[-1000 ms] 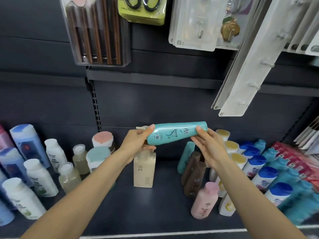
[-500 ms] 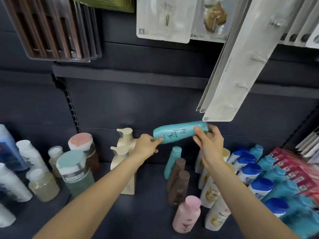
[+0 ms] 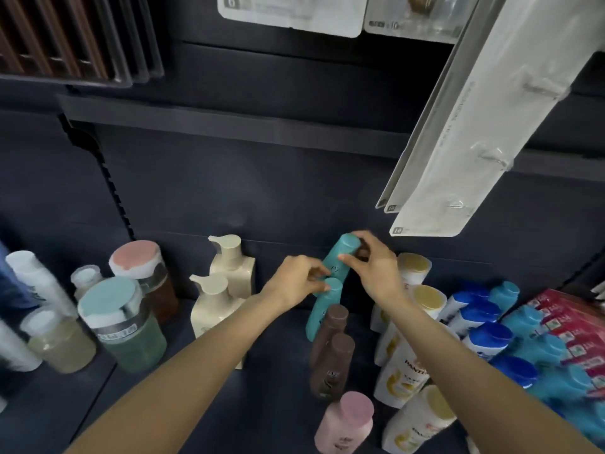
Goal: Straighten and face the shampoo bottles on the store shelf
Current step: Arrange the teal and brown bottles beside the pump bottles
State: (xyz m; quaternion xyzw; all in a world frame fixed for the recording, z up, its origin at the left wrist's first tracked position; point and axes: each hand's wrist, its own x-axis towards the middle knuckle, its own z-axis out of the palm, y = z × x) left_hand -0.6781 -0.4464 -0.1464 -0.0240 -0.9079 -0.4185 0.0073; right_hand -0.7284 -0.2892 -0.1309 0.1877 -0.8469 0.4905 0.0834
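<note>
Head view: my right hand pinches the rounded cap end of a smooth teal plastic bottle, tilted at the back of the dark matte shelf. My left hand pinches its lower body, just above a second teal bottle. Two brown cylindrical bottles stand in front.
</note>
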